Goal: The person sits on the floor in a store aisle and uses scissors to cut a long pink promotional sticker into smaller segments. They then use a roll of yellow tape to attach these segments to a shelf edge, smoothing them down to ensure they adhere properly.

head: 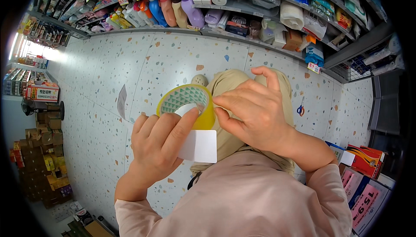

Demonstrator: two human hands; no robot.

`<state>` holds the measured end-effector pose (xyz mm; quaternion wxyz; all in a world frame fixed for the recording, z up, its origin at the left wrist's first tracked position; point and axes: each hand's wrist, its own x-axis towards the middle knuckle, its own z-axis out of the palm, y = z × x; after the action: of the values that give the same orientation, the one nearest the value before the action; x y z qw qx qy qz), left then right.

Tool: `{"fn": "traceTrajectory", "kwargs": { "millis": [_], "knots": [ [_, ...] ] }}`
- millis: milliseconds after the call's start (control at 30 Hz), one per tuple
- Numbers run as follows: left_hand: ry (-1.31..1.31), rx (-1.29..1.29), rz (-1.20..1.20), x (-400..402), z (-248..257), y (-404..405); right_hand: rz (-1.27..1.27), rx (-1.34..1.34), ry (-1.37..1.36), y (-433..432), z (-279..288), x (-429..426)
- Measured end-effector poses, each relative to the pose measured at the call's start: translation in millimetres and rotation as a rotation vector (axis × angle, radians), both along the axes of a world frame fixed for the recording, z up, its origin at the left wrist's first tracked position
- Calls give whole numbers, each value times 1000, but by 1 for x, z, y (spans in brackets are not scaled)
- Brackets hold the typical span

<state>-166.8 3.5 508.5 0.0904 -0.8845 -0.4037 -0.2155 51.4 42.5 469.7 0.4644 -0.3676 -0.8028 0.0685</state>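
Note:
My left hand [159, 139] is closed around the near side of a large roll of clear yellowish packing tape [208, 116], whose inner core bears a green triangle pattern. A blank white card [201, 146] with rounded corners sticks out beneath the fingers of that hand. My right hand [253, 110] is at the roll's right edge, thumb and index finger nearly together, the other fingers spread. Whether a tape end lies between those fingertips, I cannot tell. Both hands are above my bent knees.
Scissors [301, 109] with orange and blue handles lie on the speckled floor, right of my knees. A grey strip [122, 102] lies at left. Store shelves [227, 35] with bottles and packages curve across the front. Boxes [365, 162] stand at right; stacked cartons [42, 159] fill the left.

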Motion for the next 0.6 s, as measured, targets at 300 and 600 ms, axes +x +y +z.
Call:
{"fn": "traceTrajectory", "kwargs": {
  "millis": [300,600],
  "knots": [
    [74,61,24,4,1,0,-45,96,-11,3,-4,-6],
    [83,72,-2,5,0,2,3,47,-73,8,5,-1]
  ]
}}
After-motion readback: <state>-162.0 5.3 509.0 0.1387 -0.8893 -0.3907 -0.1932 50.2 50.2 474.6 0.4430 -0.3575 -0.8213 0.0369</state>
